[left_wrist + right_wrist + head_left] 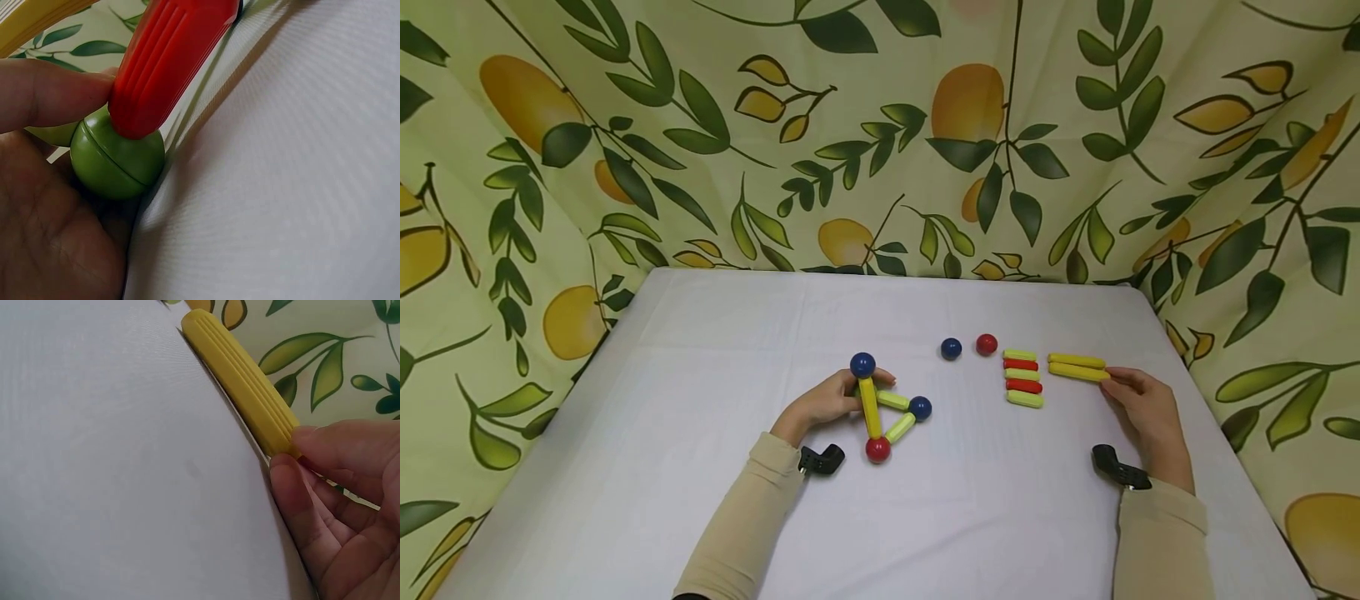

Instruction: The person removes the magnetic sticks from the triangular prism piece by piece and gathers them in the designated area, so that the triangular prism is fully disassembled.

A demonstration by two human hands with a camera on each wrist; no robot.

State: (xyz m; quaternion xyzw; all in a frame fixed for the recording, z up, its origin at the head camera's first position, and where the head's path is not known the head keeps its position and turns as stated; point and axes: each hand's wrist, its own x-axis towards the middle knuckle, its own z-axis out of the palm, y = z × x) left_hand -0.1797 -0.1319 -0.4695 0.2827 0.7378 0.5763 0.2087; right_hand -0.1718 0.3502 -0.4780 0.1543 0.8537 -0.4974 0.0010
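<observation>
At the middle of the head view, the left hand (829, 400) grips a model (870, 408) of bars and balls; the left wrist view shows its red bar (169, 65) meeting a green ball (117, 156) at the fingers. At middle right, the right hand (1153, 417) pinches the right end of the lower yellow bar (1075, 372), the upper yellow bar (1077, 360) just beside it. Between model and yellow bars lie five short bars (1022, 375), with a loose red ball (987, 344) and blue ball (951, 348) to their upper left. A leafy curtain (850, 192) fills the top.
</observation>
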